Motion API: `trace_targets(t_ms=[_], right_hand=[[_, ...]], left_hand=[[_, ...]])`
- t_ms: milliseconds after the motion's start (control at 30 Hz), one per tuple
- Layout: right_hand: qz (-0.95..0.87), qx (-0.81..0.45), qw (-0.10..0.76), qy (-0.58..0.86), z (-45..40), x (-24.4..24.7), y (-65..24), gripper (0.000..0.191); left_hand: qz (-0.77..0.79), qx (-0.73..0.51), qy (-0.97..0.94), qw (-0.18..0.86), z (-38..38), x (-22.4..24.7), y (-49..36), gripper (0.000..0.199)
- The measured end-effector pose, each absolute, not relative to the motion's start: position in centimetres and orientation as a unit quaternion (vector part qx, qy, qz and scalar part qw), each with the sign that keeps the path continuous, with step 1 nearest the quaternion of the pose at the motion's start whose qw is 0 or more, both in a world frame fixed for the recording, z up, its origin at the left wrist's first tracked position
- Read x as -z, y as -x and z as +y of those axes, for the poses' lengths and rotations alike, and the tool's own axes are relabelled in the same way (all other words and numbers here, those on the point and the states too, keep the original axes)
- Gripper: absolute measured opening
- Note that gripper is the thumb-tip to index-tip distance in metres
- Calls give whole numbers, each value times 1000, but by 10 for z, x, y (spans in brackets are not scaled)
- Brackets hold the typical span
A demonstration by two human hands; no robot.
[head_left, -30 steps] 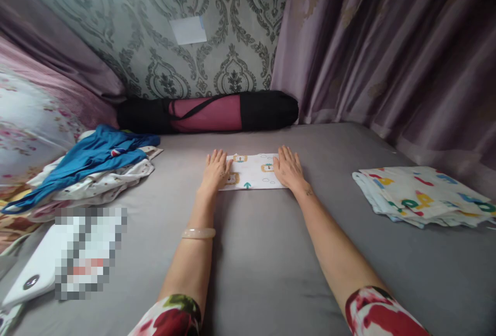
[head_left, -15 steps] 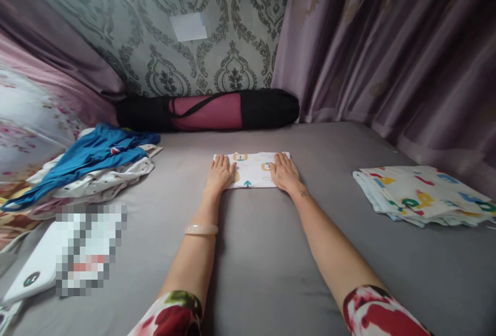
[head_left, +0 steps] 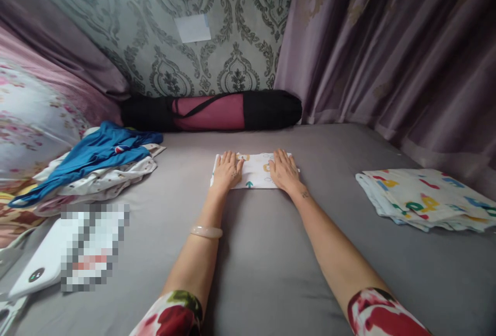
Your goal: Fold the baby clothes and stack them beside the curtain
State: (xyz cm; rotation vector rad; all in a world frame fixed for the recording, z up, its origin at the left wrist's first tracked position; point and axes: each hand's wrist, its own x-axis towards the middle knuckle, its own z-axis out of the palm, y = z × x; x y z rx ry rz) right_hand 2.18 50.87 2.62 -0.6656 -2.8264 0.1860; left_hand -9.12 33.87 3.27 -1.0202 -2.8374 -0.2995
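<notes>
A folded white cloth (head_left: 256, 170) with yellow and green prints lies flat on the grey bed sheet (head_left: 256, 253). My left hand (head_left: 228, 171) rests palm down on its left part, fingers stretched out and pointing away from me. On the right part lies my right hand (head_left: 285, 171), also flat and open. The cloth's middle strip shows between the two hands; parts of its two sides are hidden under them. A pale bangle (head_left: 206, 232) circles my left forearm.
At the right lies a stack of folded printed cloths (head_left: 430, 196). Blue and white clothes (head_left: 101, 152) are heaped at the left, above a white device (head_left: 42, 261) and a blurred-out item (head_left: 95, 250). A black and maroon long bag (head_left: 211, 111) lies along the wall.
My left hand has shifted slightly to the right, inward over the cloth, uncovering its left edge. My right hand stays nearly in place. The view has moved a little.
</notes>
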Motion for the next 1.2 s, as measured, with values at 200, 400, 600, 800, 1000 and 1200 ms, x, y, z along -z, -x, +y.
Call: trace_targets(t_ms=[200, 400, 600, 800, 1000, 1200], right_hand=[[-969, -66, 134, 199, 493, -26, -21, 56], [-969, -80, 107, 208, 491, -12, -19, 55], [-970, -73, 112, 205, 493, -11, -19, 55], [-970, -72, 102, 207, 492, -14, -18, 55], [-969, -78, 98, 211, 488, -20, -17, 54], [-975, -81, 118, 170, 471, -27, -9, 54]], left_hand=[[-925, 98, 364, 41, 352, -31, 74, 59], [-930, 90, 356, 23, 355, -15, 71, 61], [-930, 88, 356, 28, 356, -15, 71, 61], [-931, 91, 354, 17, 356, -19, 69, 59], [-924, 123, 356, 60, 353, -25, 75, 48], [-933, 150, 320, 73, 341, -29, 88, 38]])
